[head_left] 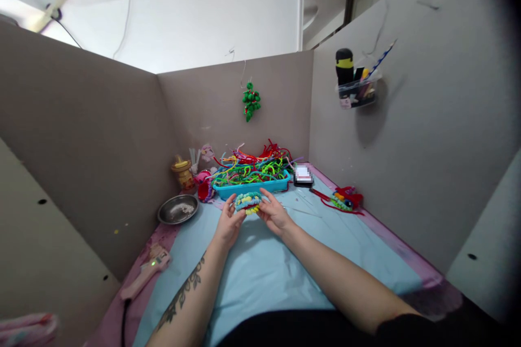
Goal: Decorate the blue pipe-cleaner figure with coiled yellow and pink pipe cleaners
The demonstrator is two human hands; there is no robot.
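First: You have a small fuzzy pipe-cleaner piece (247, 201), blue, yellow and red, up in front of the turquoise tray (256, 188). What could spoil it?

Second: Your grip, for one. Your left hand (229, 226) pinches one end between thumb and fingers, and your right hand (277, 214) has its fingers closed on the other. Pull those ends apart too hard and the soft rows could stretch or bend out of line.

First: And if you let one side go?

Second: Then the piece could twist or drop onto the blue cloth (260, 265). I can't tell how firmly its rows are joined.

First: Watch your left forearm (191, 293) too. The glue gun (148, 271) lies beside it with a green light showing, so its tip may be hot. Swing out that way and you could burn yourself or smear glue.

Second: Its cord (124, 322) could catch your arm and drag it along. Reach carelessly past the metal bowl (171, 212) and you might tip out the small white bits (187, 209). Loose stems (260, 165) sticking out of the tray could snag your fingers, as well.
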